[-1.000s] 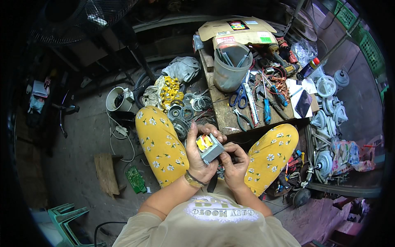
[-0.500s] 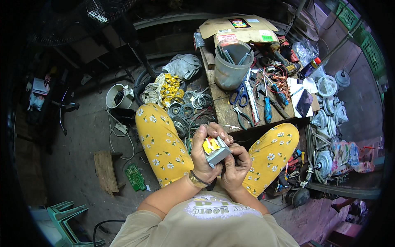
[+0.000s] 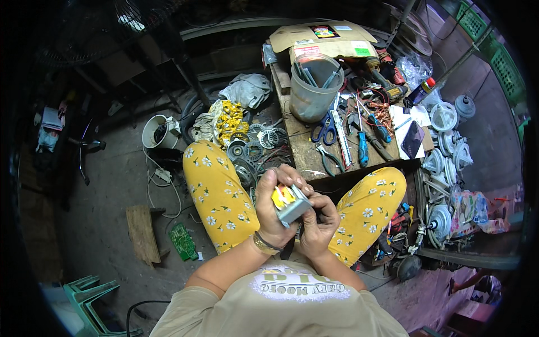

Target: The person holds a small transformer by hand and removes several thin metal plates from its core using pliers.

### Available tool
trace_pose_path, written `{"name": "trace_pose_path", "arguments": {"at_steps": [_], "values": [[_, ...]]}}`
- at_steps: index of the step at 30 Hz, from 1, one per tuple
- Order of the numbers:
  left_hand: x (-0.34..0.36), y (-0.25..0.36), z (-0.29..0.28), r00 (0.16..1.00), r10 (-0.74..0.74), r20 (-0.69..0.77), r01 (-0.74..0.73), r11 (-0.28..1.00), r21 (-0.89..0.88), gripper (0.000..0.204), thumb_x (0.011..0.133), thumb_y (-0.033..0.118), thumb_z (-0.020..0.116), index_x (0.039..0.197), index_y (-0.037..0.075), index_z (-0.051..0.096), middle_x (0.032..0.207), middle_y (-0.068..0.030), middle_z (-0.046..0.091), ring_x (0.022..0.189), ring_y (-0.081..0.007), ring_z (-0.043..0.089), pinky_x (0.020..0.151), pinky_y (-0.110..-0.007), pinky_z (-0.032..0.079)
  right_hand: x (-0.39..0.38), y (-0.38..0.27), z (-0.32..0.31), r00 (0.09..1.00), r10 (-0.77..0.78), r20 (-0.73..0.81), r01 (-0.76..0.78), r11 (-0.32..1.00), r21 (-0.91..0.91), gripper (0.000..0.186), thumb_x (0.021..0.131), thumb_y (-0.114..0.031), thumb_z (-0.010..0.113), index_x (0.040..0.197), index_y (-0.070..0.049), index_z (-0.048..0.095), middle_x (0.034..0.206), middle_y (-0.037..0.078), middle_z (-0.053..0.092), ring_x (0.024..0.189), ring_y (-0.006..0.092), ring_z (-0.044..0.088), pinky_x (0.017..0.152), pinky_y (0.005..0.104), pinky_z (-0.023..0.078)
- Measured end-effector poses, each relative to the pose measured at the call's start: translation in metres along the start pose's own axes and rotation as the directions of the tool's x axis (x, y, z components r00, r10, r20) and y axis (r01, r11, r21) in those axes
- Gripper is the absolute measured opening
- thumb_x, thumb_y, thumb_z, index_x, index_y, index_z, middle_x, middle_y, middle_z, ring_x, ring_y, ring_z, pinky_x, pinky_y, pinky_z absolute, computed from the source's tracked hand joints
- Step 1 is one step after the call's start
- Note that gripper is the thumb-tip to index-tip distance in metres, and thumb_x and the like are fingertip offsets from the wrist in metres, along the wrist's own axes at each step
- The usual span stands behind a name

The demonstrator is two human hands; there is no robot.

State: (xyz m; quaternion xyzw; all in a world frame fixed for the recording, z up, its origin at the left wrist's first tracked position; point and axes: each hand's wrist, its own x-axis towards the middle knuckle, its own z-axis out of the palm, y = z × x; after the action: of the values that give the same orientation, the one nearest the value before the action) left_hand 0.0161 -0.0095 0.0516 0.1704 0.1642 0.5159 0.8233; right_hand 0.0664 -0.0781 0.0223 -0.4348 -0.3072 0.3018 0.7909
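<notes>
Between my knees I hold a small transformer (image 3: pixel 294 210), a grey laminated metal block with a yellow-wrapped winding showing on its left face. My left hand (image 3: pixel 270 216) is wrapped round it, thumb along the near left side and fingers curled over the far side. My right hand (image 3: pixel 319 229) grips its right end, with the thumb pressed up from below and the fingers bent behind. The transformer sits tilted, and its underside is hidden by my palms.
Ahead right, a wooden bench (image 3: pixel 303 151) carries a plastic bucket (image 3: pixel 315 92), scissors (image 3: pixel 324 130), pliers (image 3: pixel 330 159), a blue screwdriver (image 3: pixel 362 150) and a phone (image 3: pixel 412 140). Motor parts (image 3: pixel 255 143) lie on the floor beyond my left knee. A green circuit board (image 3: pixel 182 241) lies left.
My hands and the transformer have shifted slightly left, and the block has turned a little. Both hands keep their hold. At the lower right, more of another person's arm shows.
</notes>
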Motion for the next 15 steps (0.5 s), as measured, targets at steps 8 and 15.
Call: {"name": "trace_pose_path", "arguments": {"at_steps": [8, 15], "values": [[0.014, 0.013, -0.015, 0.875, -0.411, -0.257, 0.284, 0.864, -0.415, 0.019, 0.092, 0.028, 0.058, 0.081, 0.012, 0.056, 0.076, -0.0065, 0.055, 0.072, -0.0206, 0.056, 0.074, -0.035, 0.051, 0.016, -0.005, -0.005, 0.979, 0.174, 0.105, -0.157, 0.976, -0.150, 0.007, 0.088, -0.002, 0.062, 0.087, 0.002, 0.057, 0.077, 0.002, 0.057, 0.071, 0.0068, 0.052, 0.065, 0.0215, 0.044], [0.012, 0.002, -0.026, 0.953, -0.065, -0.295, 0.126, 0.973, 0.192, 0.044, 0.098, 0.050, 0.040, 0.089, 0.010, 0.058, 0.081, -0.0063, 0.059, 0.076, -0.0185, 0.060, 0.072, -0.033, 0.051, 0.043, -0.018, -0.011, 0.908, 0.392, 0.147, -0.377, 0.918, -0.123, 0.009, 0.090, -0.007, 0.060, 0.085, 0.000, 0.057, 0.070, -0.002, 0.055, 0.059, 0.0033, 0.048, 0.051, 0.0200, 0.038]]}}
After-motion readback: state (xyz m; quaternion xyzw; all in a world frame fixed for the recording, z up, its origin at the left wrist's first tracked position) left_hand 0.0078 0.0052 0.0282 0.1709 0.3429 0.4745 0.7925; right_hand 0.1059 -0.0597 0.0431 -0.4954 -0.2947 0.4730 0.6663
